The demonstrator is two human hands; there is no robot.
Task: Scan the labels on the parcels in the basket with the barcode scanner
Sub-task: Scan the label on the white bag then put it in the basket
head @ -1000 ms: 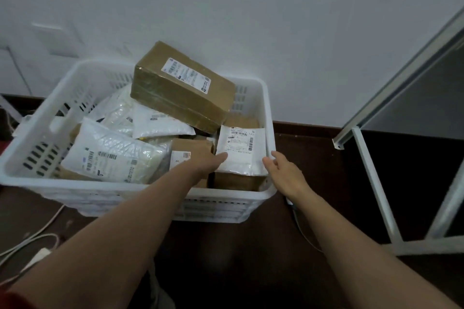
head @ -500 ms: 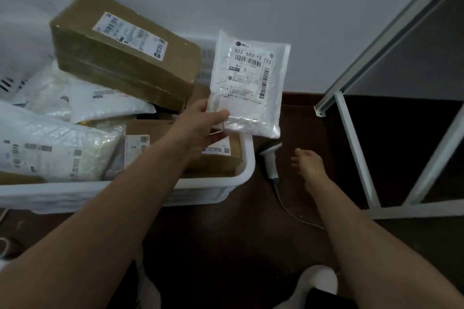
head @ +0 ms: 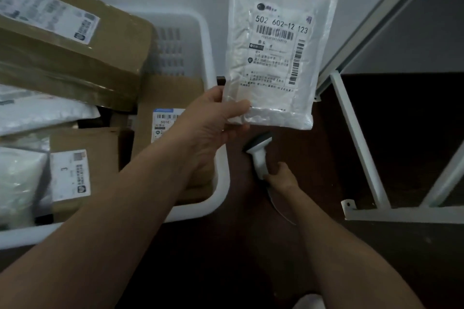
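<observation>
The left hand (head: pixel 213 128) pinches the white poly mailer (head: pixel 278 57) by its lower left corner, holding it upright above the floor just past the right rim of the white basket (head: pixel 218 183), shipping label (head: pixel 276 40) facing the camera. The right hand (head: pixel 281 178) closes around the handle of the barcode scanner (head: pixel 258 150), which lies on the dark floor (head: pixel 326 158) beside the basket. To scan well, get a full grip on the handle, raise the head toward the upper barcode, and keep the mailer flat and steady, since the glossy film may glare

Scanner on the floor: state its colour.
The scanner is white with a dark head, seen in the head view.
</observation>
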